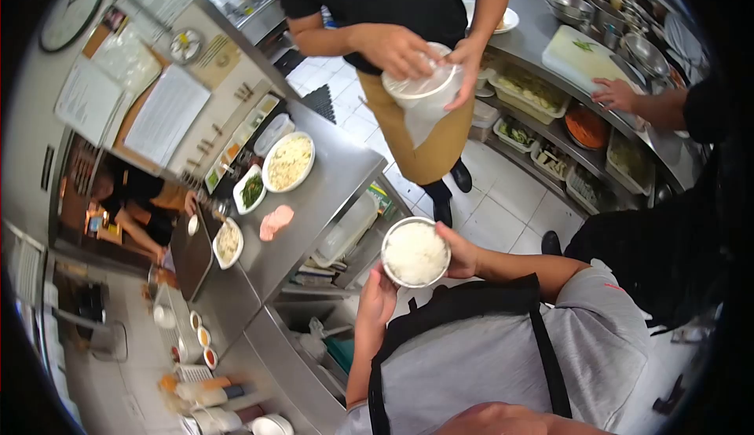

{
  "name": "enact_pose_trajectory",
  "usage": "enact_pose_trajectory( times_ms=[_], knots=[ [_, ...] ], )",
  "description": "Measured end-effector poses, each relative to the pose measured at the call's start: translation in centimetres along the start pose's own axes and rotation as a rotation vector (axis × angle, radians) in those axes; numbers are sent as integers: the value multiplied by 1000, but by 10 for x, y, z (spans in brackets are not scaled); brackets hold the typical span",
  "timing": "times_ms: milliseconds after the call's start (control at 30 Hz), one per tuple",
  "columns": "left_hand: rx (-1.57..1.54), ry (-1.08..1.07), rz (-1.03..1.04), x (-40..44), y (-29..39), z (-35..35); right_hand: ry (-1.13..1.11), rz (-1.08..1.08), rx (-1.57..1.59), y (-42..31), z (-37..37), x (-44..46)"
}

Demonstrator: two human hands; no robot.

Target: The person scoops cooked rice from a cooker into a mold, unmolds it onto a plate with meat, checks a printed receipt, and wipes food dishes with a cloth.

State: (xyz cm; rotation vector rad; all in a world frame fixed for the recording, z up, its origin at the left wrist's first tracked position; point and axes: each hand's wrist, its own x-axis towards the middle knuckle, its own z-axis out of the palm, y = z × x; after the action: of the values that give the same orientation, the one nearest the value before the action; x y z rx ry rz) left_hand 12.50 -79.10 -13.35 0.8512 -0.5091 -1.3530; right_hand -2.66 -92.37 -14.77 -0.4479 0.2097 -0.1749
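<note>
A round bowl of white rice [416, 254] is held in front of my body, its open top facing up. My left hand [378, 297] grips the bowl's lower left side, fingers closed against the wall. On the opposite side, my right hand [462, 252] closes on the rim. Facing me, a co-worker in a black top holds a white tub [424, 89] lined with a clear plastic bag, one hand at its mouth. To my left, a steel counter [330, 176] carries a large white bowl of pale food [289, 162], a dish of chopped greens [250, 190] and pink slices [276, 221].
At right, another person's hand [616, 95] rests near a white cutting board [585, 58]. Shelves beneath hold several food trays [530, 93]. Small sauce cups [204, 337] line the left counter. A person leans beyond the pass-through opening [133, 207].
</note>
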Motion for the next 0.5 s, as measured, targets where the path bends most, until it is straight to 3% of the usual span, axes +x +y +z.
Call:
enact_pose_trajectory(
  times_ms=[233, 400, 500],
  knots=[
    [540, -257, -358, 95, 13, 4, 193, -444, 129, -51, -29, -50],
    [684, -545, -495, 140, -1, 55, 364, -681, 318, -64, -53, -113],
    [705, -601, -534, 165, -17, 100, 424, -784, 304, -89, -73, -152]
  ],
)
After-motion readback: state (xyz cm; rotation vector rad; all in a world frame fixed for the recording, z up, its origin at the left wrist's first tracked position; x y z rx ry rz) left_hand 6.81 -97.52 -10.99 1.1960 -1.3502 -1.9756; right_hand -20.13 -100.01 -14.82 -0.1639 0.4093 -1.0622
